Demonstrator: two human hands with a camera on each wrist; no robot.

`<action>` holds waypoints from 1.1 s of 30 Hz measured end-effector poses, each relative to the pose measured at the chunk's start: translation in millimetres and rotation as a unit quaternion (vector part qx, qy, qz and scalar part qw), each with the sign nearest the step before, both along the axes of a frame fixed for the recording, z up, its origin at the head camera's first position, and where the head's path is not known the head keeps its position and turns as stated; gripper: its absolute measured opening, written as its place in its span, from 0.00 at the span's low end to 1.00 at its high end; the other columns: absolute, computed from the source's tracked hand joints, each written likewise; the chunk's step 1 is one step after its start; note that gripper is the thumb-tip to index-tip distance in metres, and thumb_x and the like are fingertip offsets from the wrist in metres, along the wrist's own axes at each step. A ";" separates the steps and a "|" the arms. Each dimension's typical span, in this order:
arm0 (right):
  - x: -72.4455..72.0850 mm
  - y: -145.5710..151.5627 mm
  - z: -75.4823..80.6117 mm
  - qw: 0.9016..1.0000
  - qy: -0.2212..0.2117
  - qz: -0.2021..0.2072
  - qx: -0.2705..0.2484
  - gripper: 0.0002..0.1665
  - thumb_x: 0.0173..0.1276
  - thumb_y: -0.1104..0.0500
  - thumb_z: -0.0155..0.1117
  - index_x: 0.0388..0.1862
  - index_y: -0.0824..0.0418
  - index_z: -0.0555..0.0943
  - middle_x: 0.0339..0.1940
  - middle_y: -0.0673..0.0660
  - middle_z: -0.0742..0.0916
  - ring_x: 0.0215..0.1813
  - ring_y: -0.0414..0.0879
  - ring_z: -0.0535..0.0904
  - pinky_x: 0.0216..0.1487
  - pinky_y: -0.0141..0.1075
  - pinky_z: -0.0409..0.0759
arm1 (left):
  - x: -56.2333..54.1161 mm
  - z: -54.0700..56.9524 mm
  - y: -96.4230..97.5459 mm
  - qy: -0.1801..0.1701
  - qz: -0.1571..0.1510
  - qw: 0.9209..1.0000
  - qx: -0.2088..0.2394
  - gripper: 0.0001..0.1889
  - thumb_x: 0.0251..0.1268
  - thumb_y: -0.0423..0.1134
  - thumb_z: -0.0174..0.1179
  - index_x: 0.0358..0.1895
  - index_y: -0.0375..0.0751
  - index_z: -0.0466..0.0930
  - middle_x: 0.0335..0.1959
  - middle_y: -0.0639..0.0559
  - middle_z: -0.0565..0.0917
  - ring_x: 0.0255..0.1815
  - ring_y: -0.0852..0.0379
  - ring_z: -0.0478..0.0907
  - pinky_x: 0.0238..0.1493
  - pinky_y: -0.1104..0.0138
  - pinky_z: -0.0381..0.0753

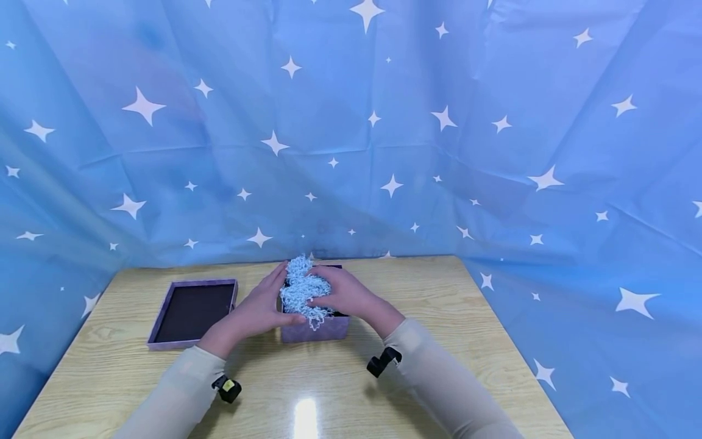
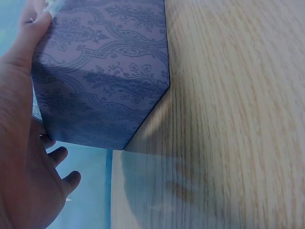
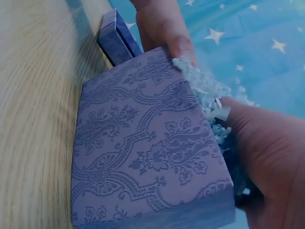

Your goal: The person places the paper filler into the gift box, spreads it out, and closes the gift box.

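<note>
A patterned purple box (image 1: pixel 315 333) stands on the table, its top uncovered. Pale blue shredded paper (image 1: pixel 300 291) fills the left part of it and rises above the rim. My left hand (image 1: pixel 259 312) spreads along the box's left side, thumb touching the near rim and the paper, fingers fairly straight. From the right, my right hand (image 1: pixel 351 294) reaches over the box and holds the paper between thumb and fingers. In the right wrist view, shreds (image 3: pixel 209 90) stick out over the rim. Inside the box, whatever lies under the paper is hidden.
A shallow purple lid (image 1: pixel 177 345) with a black inside lies left of the box. The wooden table (image 1: pixel 471 366) ends near a blue star-printed curtain (image 1: pixel 351 122) at the back and sides. A black device is strapped to each wrist.
</note>
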State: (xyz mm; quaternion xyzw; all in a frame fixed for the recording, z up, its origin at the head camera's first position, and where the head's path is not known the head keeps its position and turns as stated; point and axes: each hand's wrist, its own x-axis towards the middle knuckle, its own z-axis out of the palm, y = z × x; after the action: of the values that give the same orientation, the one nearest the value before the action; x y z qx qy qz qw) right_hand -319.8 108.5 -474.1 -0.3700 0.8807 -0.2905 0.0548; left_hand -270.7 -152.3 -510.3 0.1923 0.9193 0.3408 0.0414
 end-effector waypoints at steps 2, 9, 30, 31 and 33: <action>0.5 -1.0 0.5 0.999 0.021 0.007 0.032 0.42 0.75 0.45 0.80 0.81 0.59 0.77 0.76 0.56 0.84 0.75 0.52 0.80 0.76 0.47 0.78 | 0.2 0.3 0.1 -0.004 0.001 1.000 -0.001 0.75 0.58 0.80 0.72 0.93 0.40 0.38 0.94 0.47 0.37 0.91 0.33 0.43 0.82 0.32 0.60; 2.1 -1.3 0.2 0.984 0.108 0.016 0.139 0.39 0.74 0.45 0.81 0.77 0.59 0.81 0.72 0.57 0.86 0.73 0.54 0.80 0.77 0.51 0.75 | 0.4 0.0 -0.8 0.010 -0.007 1.000 -0.001 0.72 0.62 0.77 0.71 0.93 0.39 0.38 0.94 0.44 0.38 0.91 0.31 0.43 0.82 0.31 0.60; -1.5 -1.0 32.7 0.994 0.018 0.099 0.048 0.49 0.72 0.53 0.83 0.87 0.55 0.71 0.88 0.58 0.69 0.89 0.57 0.61 0.82 0.51 0.70 | 1.0 2.7 -0.3 0.012 -0.009 1.000 0.007 0.73 0.61 0.76 0.73 0.93 0.39 0.37 0.94 0.43 0.39 0.91 0.30 0.44 0.81 0.30 0.59; -3.0 -2.6 30.3 0.994 0.007 0.100 0.050 0.49 0.72 0.53 0.82 0.87 0.55 0.71 0.88 0.58 0.69 0.89 0.56 0.61 0.82 0.51 0.71 | 1.1 2.7 -0.1 0.011 -0.009 1.000 0.007 0.73 0.61 0.76 0.73 0.93 0.40 0.36 0.94 0.43 0.39 0.91 0.30 0.44 0.81 0.30 0.59; -5.9 -5.5 24.8 0.994 -0.013 0.094 0.054 0.48 0.73 0.53 0.82 0.87 0.55 0.71 0.87 0.57 0.69 0.88 0.55 0.62 0.81 0.48 0.72 | 1.0 2.7 0.0 0.010 -0.009 1.000 0.008 0.73 0.61 0.76 0.73 0.93 0.41 0.36 0.94 0.43 0.39 0.91 0.30 0.44 0.81 0.30 0.59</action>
State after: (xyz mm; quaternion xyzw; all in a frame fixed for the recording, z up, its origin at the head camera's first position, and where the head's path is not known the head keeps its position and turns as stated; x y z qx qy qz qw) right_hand -325.7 102.9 -449.3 -0.4441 0.8554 -0.2412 0.1133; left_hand -269.7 -152.3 -507.7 0.2037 0.9153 0.3457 0.0339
